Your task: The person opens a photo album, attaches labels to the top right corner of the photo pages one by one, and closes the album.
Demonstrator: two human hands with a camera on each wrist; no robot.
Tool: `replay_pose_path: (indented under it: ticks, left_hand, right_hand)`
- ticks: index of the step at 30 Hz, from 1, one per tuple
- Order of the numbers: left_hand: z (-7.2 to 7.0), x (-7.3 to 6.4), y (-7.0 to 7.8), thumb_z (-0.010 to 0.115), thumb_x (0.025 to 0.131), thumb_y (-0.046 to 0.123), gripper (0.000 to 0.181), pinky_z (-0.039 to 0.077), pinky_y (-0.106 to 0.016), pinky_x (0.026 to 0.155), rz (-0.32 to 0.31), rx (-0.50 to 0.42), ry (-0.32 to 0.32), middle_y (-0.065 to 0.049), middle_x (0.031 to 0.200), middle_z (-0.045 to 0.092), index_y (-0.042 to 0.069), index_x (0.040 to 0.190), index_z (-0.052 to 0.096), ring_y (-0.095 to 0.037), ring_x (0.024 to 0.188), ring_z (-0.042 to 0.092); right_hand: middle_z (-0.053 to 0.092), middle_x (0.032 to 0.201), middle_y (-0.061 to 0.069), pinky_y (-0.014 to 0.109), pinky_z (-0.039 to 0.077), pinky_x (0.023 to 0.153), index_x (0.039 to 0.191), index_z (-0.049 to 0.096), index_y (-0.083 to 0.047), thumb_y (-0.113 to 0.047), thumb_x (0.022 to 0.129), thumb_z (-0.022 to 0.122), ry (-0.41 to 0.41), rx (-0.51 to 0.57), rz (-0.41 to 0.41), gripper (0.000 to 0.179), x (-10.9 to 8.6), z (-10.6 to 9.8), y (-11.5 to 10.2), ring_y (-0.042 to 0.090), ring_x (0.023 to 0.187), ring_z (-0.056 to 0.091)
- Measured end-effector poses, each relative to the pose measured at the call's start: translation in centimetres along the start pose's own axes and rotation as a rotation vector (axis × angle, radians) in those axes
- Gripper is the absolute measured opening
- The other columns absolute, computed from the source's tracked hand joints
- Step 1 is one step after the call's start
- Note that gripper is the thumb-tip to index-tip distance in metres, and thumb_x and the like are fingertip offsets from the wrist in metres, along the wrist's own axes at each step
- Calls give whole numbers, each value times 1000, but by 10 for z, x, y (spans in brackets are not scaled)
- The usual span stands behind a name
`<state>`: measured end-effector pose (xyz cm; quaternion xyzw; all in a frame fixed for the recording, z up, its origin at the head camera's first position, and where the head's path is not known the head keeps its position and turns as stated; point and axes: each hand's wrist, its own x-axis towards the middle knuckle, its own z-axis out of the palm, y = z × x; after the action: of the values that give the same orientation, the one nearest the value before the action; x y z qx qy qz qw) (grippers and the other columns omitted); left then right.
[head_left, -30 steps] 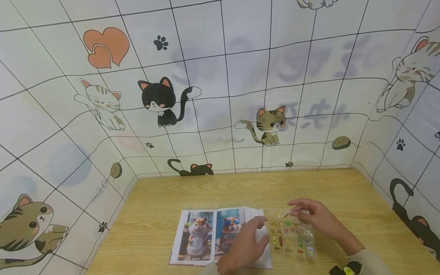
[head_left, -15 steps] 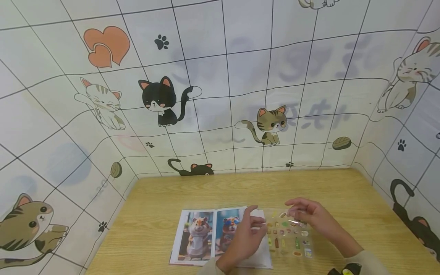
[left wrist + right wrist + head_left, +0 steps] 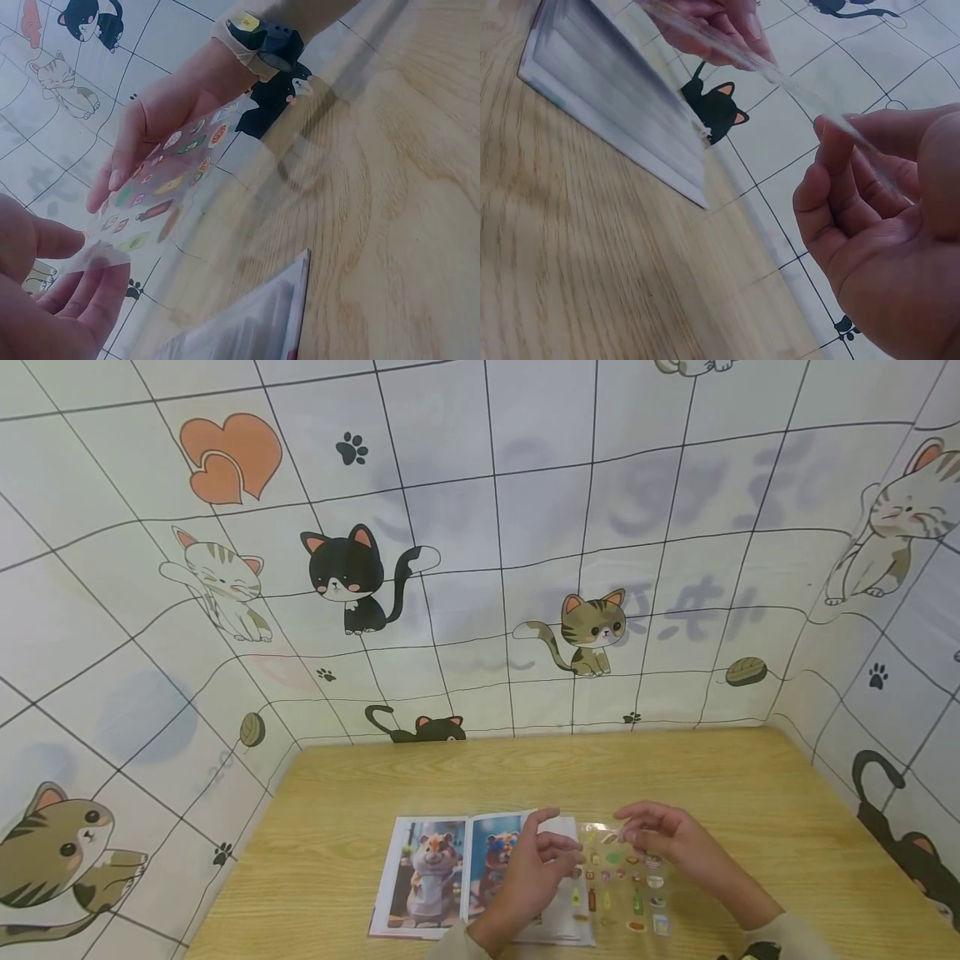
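A clear sticker sheet (image 3: 618, 893) with small food and bottle pictures is held above the table, just right of the open book (image 3: 429, 877). My left hand (image 3: 531, 868) pinches its left edge; in the left wrist view the thumb lies over the sheet (image 3: 154, 199) and the fingers are beneath. With thumb and forefinger, my right hand (image 3: 678, 843) grips the upper right part. Seen edge-on in the right wrist view, the sheet (image 3: 802, 94) passes between that thumb and fingers (image 3: 821, 202). My left hand and forearm cover much of the book's right page.
The book shows two dressed hamster pictures and lies on a wooden table (image 3: 360, 785). Behind and at both sides hang white cloth walls (image 3: 465, 527) with grid lines and cartoon cats. A dark strap-on device (image 3: 266, 41) sits on the right wrist.
The sheet has shifted left and slightly toward me, nearer the book. My left hand has closed on its left edge, and my right hand has moved left with it.
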<state>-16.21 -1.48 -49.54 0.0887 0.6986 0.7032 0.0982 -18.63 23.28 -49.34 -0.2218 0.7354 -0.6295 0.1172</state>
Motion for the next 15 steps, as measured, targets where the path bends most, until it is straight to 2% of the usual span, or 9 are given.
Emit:
replay_pose_path:
  ticks: [3,7,12,15]
  left_hand:
    - [-1,0,0,67,83,7,56,54,-29,66,-4,-29,-7,-6,95,68,19,132,41,-18,80,67]
    - [-2,-2,0,64,84,3,57,55,-29,67,9,-77,-22,-12,97,68,14,134,39,-20,78,67]
    - [-1,-3,1,64,84,3,55,55,-27,67,27,-66,1,-14,96,69,13,133,41,-21,76,67]
    - [0,-3,1,64,83,2,54,54,-27,67,28,-60,17,-14,94,70,13,131,43,-21,76,67]
  right_hand:
    - [63,97,17,31,53,64,122,49,8,-12,93,54,-15,-10,11,35,1,1,0,12,73,61]
    - [62,97,24,30,53,63,122,51,6,-11,94,53,-41,-25,-7,33,1,3,0,13,71,60]
    - [61,100,24,32,54,69,119,55,1,-9,93,55,-48,-60,-47,28,0,7,-2,21,83,63]
    - [62,105,22,32,54,75,117,58,-3,-12,92,58,-28,-100,-51,27,0,10,-4,20,91,63]
